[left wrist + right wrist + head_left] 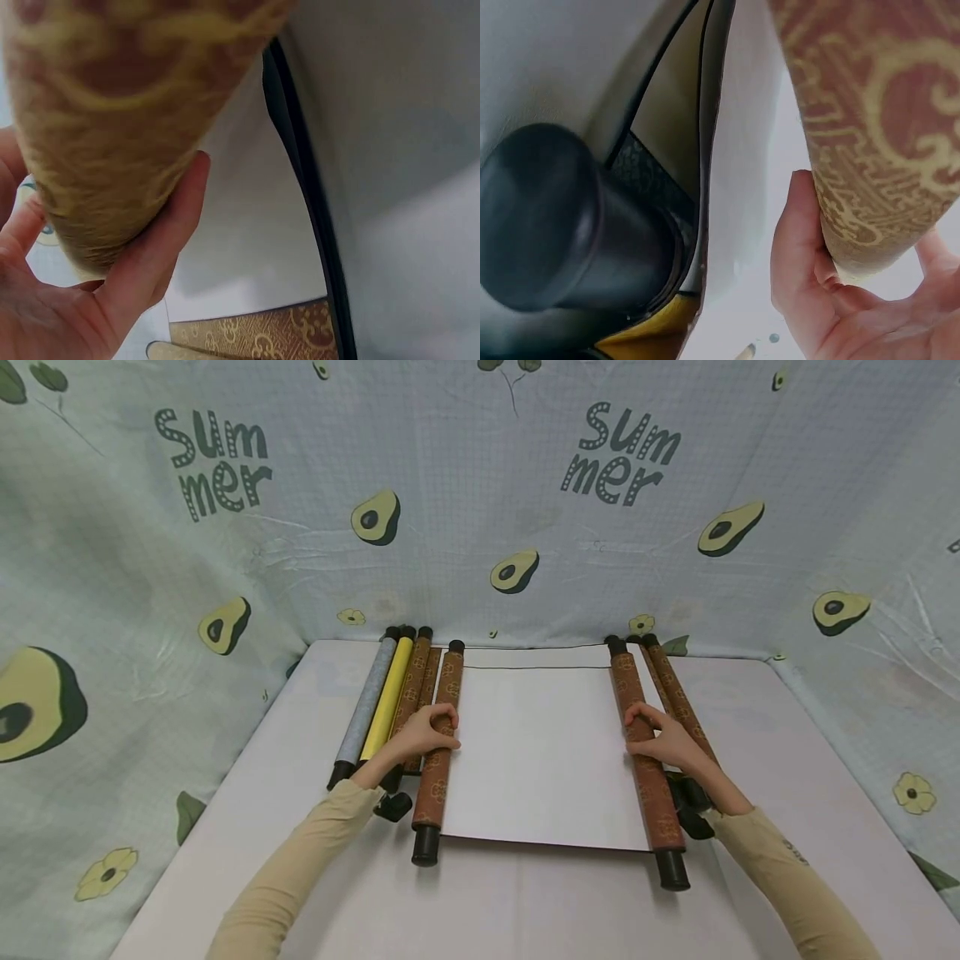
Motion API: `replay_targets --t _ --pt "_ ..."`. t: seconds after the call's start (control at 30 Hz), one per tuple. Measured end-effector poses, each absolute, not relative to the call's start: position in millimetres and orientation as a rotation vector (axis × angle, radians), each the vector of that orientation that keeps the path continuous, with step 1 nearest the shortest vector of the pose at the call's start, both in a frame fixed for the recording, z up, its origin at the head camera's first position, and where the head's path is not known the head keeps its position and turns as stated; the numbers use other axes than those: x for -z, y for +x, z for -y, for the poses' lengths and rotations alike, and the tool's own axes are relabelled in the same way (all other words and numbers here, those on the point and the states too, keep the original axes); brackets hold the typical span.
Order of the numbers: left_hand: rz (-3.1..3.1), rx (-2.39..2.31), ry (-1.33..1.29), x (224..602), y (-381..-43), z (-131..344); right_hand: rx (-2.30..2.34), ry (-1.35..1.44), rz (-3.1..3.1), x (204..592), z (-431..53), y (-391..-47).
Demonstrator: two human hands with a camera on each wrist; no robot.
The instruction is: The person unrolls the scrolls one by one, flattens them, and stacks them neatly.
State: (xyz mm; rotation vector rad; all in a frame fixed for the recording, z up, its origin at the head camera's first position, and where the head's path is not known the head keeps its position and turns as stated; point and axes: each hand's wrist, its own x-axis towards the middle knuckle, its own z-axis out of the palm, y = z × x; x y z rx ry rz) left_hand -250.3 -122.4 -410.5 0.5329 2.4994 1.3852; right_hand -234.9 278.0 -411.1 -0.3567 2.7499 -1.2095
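A scroll lies on the white table, its blank white sheet (pixel 540 752) spread between two brown patterned rolls with black end knobs. My left hand (pixel 420 735) grips the left roll (pixel 432 797) around its middle, thumb and fingers on opposite sides. On the other side, my right hand (pixel 671 747) holds the right roll (pixel 660 810) the same way. In the left wrist view, fingers (pixel 161 240) curl about the brown roll (pixel 112 142). The right wrist view shows the thumb (pixel 801 232) against the patterned roll (pixel 877 135); its far fingers are partly hidden.
To the left lie a grey roll (pixel 368 700), a yellow roll (pixel 389 697) and brown rolls (pixel 412 687). More brown rolls (pixel 681 702) lie beyond my right hand. A cloth (pixel 450 460) printed with avocados hangs behind the table (pixel 480 902).
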Motion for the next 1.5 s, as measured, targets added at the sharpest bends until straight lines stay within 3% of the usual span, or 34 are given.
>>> replay_targets --t 0.23,1.5 --pt "-2.526 -1.338 0.486 410.0 -250.3 126.0 1.216 -0.258 -2.738 408.4 -280.9 -233.8" --pt "-2.59 -1.32 0.519 406.8 -248.5 133.8 1.179 -0.277 -2.848 406.9 -289.7 -229.2"
